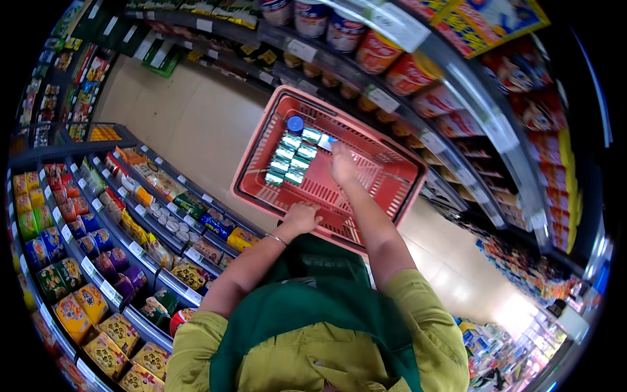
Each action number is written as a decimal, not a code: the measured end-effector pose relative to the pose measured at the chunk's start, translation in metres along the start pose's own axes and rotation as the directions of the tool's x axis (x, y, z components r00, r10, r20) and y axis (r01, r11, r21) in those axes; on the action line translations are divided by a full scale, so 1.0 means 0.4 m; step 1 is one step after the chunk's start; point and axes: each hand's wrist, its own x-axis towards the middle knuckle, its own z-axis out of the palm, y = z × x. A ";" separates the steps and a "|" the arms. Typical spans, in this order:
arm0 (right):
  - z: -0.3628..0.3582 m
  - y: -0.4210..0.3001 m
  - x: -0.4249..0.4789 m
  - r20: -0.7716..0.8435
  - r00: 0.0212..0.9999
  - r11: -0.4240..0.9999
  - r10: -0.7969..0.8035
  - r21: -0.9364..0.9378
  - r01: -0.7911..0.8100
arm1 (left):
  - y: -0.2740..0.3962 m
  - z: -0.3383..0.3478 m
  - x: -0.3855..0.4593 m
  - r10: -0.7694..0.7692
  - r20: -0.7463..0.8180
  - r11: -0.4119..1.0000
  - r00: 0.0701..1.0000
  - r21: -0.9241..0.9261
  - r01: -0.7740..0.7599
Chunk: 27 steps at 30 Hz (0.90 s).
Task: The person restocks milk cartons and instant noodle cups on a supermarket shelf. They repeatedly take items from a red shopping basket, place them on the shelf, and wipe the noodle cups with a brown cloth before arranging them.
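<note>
A red plastic shopping basket [352,110] is in front of me, near the shelving. Inside it, small green-and-white packs [291,157] lie in two neat rows at the left end. A round blue lid [295,124] shows at the far end of these rows. My right hand [343,164] reaches into the basket, its fingertips at a small white-and-blue pack [327,142] beside the rows. Whether the fingers grip this pack is hard to make out. Over the basket's near rim, my left hand [302,217] is curled with its fingers pointing inward.
Tall shelves with instant noodle cups [377,51] run close along the basket's far right side. On the left, a tiered shelf holds bagged and packed foods [166,220]. The tiled floor [186,108] shows between them. More goods [494,343] are stacked at the lower right.
</note>
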 end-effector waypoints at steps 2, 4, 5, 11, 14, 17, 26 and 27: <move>0.043 0.004 0.037 -0.003 0.998 0.996 0.058 -0.062 -0.058 | -0.019 0.012 0.001 0.045 -0.087 0.993 0.995 -0.102 -0.054; 0.075 0.037 0.073 0.066 0.986 0.985 0.156 -0.088 -0.150 | -0.028 0.006 0.000 0.076 -0.152 0.977 0.985 -0.188 -0.104; 0.087 0.057 0.087 0.085 0.982 0.984 0.166 -0.076 -0.160 | -0.027 -0.003 -0.001 0.090 -0.185 0.965 0.979 -0.226 -0.131; -0.022 0.066 0.019 0.097 0.951 0.922 0.293 0.235 -0.308 | -0.017 -0.054 -0.007 0.048 -0.488 0.851 0.871 -0.437 -0.292; -0.154 0.092 -0.069 0.282 0.917 0.733 0.282 0.553 -0.396 | 0.000 -0.125 0.010 0.000 -0.536 0.848 0.844 -0.448 -0.284; -0.368 0.022 -0.163 0.351 0.930 0.498 0.106 0.791 -0.355 | 0.070 -0.208 -0.001 -0.001 -0.334 0.728 0.942 -0.647 -0.228; -0.893 -0.137 -0.400 -0.211 0.973 0.590 0.098 0.799 0.114 | 0.518 -0.435 -0.115 0.508 -0.297 0.466 0.809 -0.695 -0.548; -0.980 -0.156 -0.431 -0.279 0.957 0.607 0.075 0.774 0.178 | 0.572 -0.460 -0.115 0.583 -0.371 0.431 0.723 -0.613 -0.662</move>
